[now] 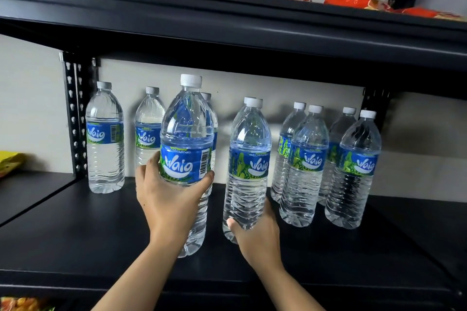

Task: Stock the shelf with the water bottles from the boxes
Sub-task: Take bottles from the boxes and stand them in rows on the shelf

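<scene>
My left hand [168,199] grips a clear water bottle [186,134] with a blue label around its middle, upright above the front of the black shelf board [83,230]. My right hand [257,235] holds a second bottle [249,159] near its base, just right of the first, also upright. Several more bottles of the same kind stand on the shelf: one at the far left [104,139], one behind my left hand [147,129], and a group on the right [353,171]. Another bottle is partly hidden behind each held bottle.
The upper shelf [227,25] hangs low over the bottle caps and carries orange snack packets [358,1]. Black slotted uprights [75,118] stand at the back left and right. A yellow packet [10,161] lies on the neighbouring shelf at left. More packets [22,304] show below.
</scene>
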